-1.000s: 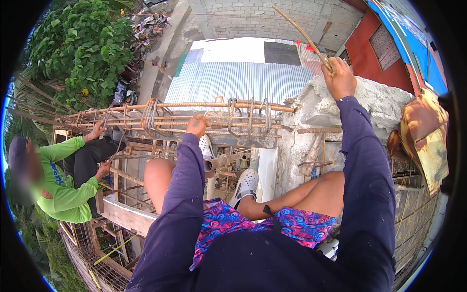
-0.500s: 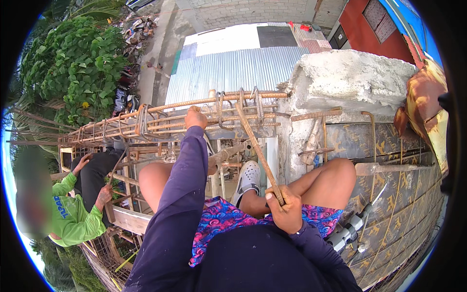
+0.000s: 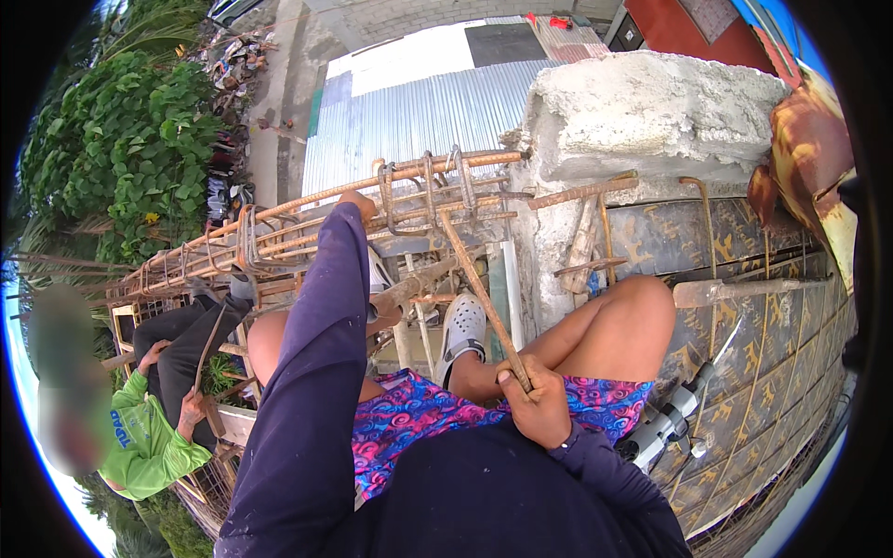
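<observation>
My left arm reaches forward, and my left hand (image 3: pixel 359 203) is closed against the rebar cage (image 3: pixel 307 216). The sleeve partly covers that hand, so what its fingers hold is hidden. My right hand (image 3: pixel 541 402), near my lap, is wrapped round the lower end of a rusty steel bar (image 3: pixel 479 293). This bar slants up and away to the left; its far end meets the cage beside several bent stirrups (image 3: pixel 429 186). The long rusty bars of the cage run from the concrete block toward the far left.
A co-worker in a green shirt (image 3: pixel 153 446) sits at left, holding a thin bar (image 3: pixel 210 349). Rough concrete (image 3: pixel 651 112) stands ahead right. At right, a grey power tool (image 3: pixel 665 423) lies on dark panels (image 3: pixel 744 418) crossed by rebar. Below the cage are wooden supports (image 3: pixel 419 284) and gaps.
The view has shifted, so the cage and concrete sit higher and further left in the picture. Both hands keep their places at the cage and on the steel bar.
</observation>
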{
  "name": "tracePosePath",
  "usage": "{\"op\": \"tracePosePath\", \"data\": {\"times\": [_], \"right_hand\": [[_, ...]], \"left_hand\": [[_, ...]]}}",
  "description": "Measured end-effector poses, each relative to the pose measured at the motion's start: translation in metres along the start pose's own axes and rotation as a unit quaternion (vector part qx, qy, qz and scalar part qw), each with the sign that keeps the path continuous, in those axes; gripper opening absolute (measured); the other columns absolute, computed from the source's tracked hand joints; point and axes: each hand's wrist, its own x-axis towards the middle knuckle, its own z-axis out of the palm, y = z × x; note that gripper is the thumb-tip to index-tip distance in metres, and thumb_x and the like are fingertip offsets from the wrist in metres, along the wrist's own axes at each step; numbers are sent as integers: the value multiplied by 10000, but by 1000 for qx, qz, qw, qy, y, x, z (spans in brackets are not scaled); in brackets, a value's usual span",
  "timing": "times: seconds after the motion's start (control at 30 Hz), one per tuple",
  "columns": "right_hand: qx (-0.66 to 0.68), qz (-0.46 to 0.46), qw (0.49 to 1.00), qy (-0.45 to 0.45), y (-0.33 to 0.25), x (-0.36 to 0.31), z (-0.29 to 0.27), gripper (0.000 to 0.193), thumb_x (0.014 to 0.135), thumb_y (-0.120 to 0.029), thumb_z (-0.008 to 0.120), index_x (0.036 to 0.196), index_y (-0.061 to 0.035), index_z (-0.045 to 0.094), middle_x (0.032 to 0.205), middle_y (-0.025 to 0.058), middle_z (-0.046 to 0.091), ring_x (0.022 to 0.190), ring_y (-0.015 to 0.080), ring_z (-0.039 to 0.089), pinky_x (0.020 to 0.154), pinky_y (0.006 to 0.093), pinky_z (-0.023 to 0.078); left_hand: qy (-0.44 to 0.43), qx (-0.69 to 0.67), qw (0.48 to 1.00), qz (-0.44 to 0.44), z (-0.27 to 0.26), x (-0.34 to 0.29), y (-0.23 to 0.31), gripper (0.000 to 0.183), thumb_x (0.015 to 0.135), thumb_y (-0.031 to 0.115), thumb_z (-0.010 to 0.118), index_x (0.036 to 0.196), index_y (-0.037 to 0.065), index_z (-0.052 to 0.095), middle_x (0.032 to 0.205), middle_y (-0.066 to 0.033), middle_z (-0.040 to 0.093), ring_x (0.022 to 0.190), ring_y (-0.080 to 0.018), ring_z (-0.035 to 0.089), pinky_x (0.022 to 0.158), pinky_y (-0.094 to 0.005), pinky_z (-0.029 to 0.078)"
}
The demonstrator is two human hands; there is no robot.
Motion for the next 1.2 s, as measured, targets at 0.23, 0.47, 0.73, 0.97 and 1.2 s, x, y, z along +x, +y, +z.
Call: {"op": "tracePosePath", "data": {"times": [0.23,0.47,0.73,0.97,1.2], "right_hand": [[-21,17,998,-49,10,0,9,97,949,-102,588,965,-7,601,664,69,541,570,140,514,559,300,449],[309,352,880,-76,27,30,34,201,1035,-233,479,1094,-52,543,671,26,513,507,155,511,512,335,483],[497,433,750,-48,15,64,69,224,1047,-257,441,1064,-46,515,677,3,445,550,126,439,561,353,448],[514,448,730,-46,7,74,84,264,1042,-278,442,1092,-35,531,685,-31,415,552,88,390,560,280,415],[596,451,652,-129,32,63,75,272,1054,-312,428,1067,-59,526,672,-50,397,541,65,385,571,263,408]], "left_hand": [[-29,-213,970,-117,-35,-21,15,190,848,157,679,966,25,749,889,-91,711,745,-224,646,644,-362,519],[-32,-129,990,-48,-25,-12,0,270,802,161,666,1052,161,769,988,-85,731,862,-229,666,776,-373,524],[29,-162,986,2,-26,-38,7,294,775,128,632,1027,164,780,927,-90,737,742,-216,659,679,-365,538],[23,-165,986,28,-22,-32,7,369,744,37,571,1017,164,784,865,-81,732,664,-201,642,598,-336,526],[8,-175,984,31,-32,-45,3,336,770,22,533,961,130,787,781,-107,720,591,-212,642,543,-364,514]]}}
